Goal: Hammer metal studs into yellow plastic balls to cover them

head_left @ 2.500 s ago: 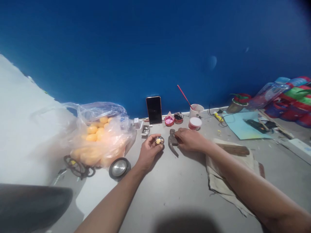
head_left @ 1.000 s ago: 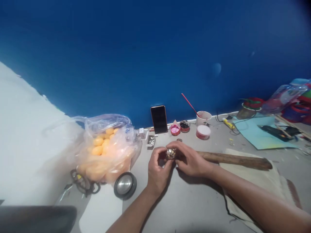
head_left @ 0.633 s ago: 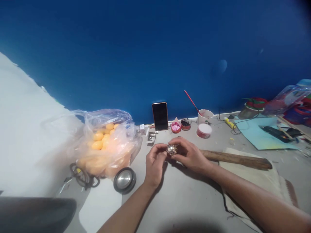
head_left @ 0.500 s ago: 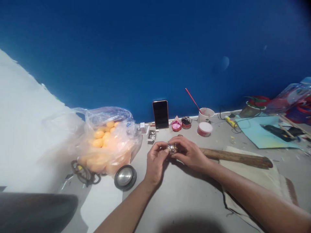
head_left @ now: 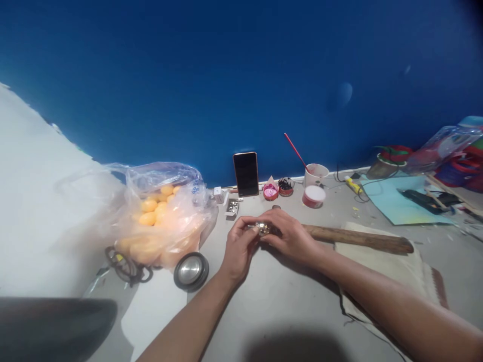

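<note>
A small, shiny, rounded metallic piece point(head_left: 263, 229) is pinched between my two hands over the middle of the table; its exact kind is hard to make out. My left hand point(head_left: 241, 243) closes on its left side with thumb and fingertips. From the right, my right hand point(head_left: 290, 232) has its fingers curled over it. Beyond my hands sits a little open box point(head_left: 231, 207) of small shiny pieces. A wooden handle point(head_left: 358, 238) lies behind my right hand, its far end partly hidden, and rests partly on a folded cream cloth point(head_left: 377, 271).
A clear plastic bag point(head_left: 169, 176) of orange-yellow balls stands left, near a round black-rimmed metal lid-like piece point(head_left: 190, 271). Against the blue wall lean a phone point(head_left: 245, 174), two small red dishes point(head_left: 270, 191) and a white cup point(head_left: 316, 176). A turquoise sheet point(head_left: 392, 193) lies right.
The view has shifted slightly, so everything sits a little further left. My right-hand fingers cover more of the shiny piece; both hands keep their hold.
</note>
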A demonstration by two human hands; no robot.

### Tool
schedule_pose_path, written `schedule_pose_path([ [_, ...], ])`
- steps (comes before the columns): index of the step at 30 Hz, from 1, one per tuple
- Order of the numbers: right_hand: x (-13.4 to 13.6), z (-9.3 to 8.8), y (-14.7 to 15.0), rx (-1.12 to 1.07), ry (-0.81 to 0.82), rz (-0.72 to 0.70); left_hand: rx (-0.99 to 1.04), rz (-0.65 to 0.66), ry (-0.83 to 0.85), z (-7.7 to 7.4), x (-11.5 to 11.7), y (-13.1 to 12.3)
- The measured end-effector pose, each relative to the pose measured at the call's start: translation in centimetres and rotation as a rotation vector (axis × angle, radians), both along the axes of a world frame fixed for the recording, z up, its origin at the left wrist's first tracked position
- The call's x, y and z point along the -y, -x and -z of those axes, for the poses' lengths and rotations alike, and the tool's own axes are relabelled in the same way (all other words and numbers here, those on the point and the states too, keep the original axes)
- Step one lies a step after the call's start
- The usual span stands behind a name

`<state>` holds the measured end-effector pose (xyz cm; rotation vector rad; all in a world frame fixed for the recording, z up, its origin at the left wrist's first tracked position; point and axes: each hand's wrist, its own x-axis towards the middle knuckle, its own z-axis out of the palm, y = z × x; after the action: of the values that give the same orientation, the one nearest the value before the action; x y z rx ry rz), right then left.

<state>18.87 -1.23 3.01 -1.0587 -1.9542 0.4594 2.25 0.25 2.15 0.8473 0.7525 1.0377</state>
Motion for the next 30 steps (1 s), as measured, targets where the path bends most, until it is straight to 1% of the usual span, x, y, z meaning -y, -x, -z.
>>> schedule_pose_path([
  [2,-0.1,0.0,0.0,0.022,0.018,0.041,-0.04,-0.005,-0.036,0.1,0.1,-0.1],
  [4,-0.3,0.1,-0.4,0.055,0.029,0.046,-0.051,-0.008,-0.027,0.2,0.0,-0.2],
  [7,-0.8,0.1,-1.7,0.156,0.05,0.077,0.025,-0.011,0.062,0.2,-0.7,0.2],
  [9,-1.2,-0.1,-2.9,0.308,0.081,0.163,0.076,-0.029,0.114,0.2,-1.4,0.5],
  [10,-1.3,-0.3,-3.5,0.404,0.124,0.216,0.091,-0.042,0.128,0.3,-1.7,0.7],
  [12,-1.5,-0.8,-4.4,0.558,0.282,0.278,0.111,-0.052,0.144,0.5,-2.1,1.0],
  [14,-1.5,-1.3,-4.9,0.634,0.4,0.274,0.124,-0.05,0.147,0.7,-2.2,1.1],
  [17,-1.4,-1.9,-5.1,0.712,0.463,0.239,0.122,-0.041,0.147,0.9,-1.9,1.0],
  [19,-1.4,-1.9,-4.9,0.751,0.486,0.245,0.121,-0.041,0.151,1.0,-1.7,0.9],
  [22,-1.5,-1.7,-4.6,0.796,0.47,0.252,0.124,-0.044,0.15,1.0,-1.5,0.6],
  [24,-1.5,-1.7,-4.4,0.81,0.405,0.27,0.102,-0.066,0.136,1.0,-1.4,0.5],
  [27,-1.2,-2.2,-4.1,0.754,0.263,0.371,-0.001,-0.11,0.081,1.0,-1.3,0.2],
  [30,-0.4,-3.1,-3.9,0.702,0.138,0.475,-0.108,-0.125,0.001,0.8,-1.1,0.0],
])
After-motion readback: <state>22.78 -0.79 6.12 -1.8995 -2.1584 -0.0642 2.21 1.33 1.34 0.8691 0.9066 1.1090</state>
